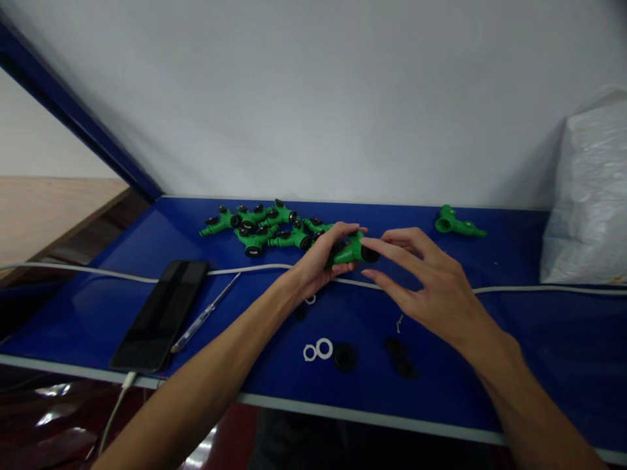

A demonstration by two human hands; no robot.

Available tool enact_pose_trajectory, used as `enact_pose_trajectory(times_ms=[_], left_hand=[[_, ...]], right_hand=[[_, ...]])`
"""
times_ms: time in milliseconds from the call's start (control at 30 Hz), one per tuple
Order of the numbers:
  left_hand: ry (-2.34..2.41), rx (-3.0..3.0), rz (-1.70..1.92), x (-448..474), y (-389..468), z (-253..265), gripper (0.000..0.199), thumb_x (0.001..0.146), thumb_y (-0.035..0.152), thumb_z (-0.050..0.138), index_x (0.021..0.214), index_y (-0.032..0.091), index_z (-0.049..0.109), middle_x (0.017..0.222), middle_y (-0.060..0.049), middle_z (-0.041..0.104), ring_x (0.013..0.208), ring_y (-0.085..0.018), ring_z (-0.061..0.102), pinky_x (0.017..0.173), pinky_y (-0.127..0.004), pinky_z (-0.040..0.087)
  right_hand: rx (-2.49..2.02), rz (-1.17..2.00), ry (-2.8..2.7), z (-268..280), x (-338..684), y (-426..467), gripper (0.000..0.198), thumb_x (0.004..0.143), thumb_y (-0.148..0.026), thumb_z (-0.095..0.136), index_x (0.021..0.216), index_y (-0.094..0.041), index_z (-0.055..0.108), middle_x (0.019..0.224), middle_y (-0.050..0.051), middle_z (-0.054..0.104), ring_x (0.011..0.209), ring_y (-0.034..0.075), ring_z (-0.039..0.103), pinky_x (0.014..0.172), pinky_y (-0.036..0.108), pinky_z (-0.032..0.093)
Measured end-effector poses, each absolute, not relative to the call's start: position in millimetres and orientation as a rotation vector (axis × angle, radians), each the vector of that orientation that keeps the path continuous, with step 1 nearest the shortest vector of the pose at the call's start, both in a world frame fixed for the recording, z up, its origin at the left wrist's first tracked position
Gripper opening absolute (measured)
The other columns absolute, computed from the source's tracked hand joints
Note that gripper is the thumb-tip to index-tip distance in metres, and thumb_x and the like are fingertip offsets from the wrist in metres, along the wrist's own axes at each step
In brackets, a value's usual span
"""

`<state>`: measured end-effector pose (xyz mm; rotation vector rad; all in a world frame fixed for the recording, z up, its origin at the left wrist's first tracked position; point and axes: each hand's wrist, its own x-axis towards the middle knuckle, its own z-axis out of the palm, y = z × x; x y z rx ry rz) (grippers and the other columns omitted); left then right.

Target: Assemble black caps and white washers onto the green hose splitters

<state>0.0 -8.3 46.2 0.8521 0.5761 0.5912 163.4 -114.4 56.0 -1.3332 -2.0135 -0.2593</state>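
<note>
My left hand (326, 254) is wrapped around a green Y-shaped hose splitter (351, 250), held above the blue table with its black ring end (369, 253) pointing right. My right hand (421, 277) is at that end, thumb and forefinger apart on either side of the black ring. The forefinger tip overlaps the splitter's edge; whether it presses on it I cannot tell. On the table below lie white rings (324, 348), a black ring (344, 358), dark small parts (400, 358) and small screws (399, 324).
Behind my left hand, several green splitters with black knobs (255, 238) lie grouped. A bare green splitter body (455, 223) lies at the back right, near a white plastic bag (588, 196). A phone (159, 316), a screwdriver (203, 316) and a white cable (249, 268) are at left.
</note>
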Motion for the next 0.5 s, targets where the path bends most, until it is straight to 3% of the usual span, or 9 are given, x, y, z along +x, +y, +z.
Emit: enact_pose_trajectory(times_ms=[133,333,500], left_hand=[[0.590,0.862,0.594,-0.6,-7.8,46.4,0.024,0.087,0.036,0.065,0.097,0.014,0.067,0.073,0.000,0.058,0.048,-0.004,0.048,0.038,-0.014,0.023],[0.588,0.872,0.584,-0.4,-7.9,45.2,0.024,0.086,0.037,0.064,0.093,0.014,0.066,0.068,0.001,0.056,0.048,-0.005,0.048,0.038,-0.015,0.024],[0.606,0.964,0.600,1.8,-11.2,44.4,0.025,0.089,0.037,0.060,0.098,0.015,0.067,0.064,0.002,0.055,0.048,-0.006,0.048,0.039,-0.015,0.025]], right_hand=[[-1.388,-0.334,-1.941,52.7,167.5,-112.6,0.029,0.095,-0.032,0.071,0.122,-0.023,0.068,0.109,0.009,0.065,0.089,0.020,0.069,0.080,0.035,0.060],[-1.332,-0.275,-2.027,52.0,165.2,-111.5,0.034,0.098,-0.022,0.063,0.132,-0.026,0.062,0.113,0.009,0.069,0.098,0.021,0.071,0.086,0.036,0.060],[-1.384,-0.196,-1.950,47.5,159.5,-112.0,0.020,0.098,-0.030,0.065,0.117,-0.023,0.066,0.089,0.003,0.072,0.078,0.019,0.072,0.075,0.033,0.059]])
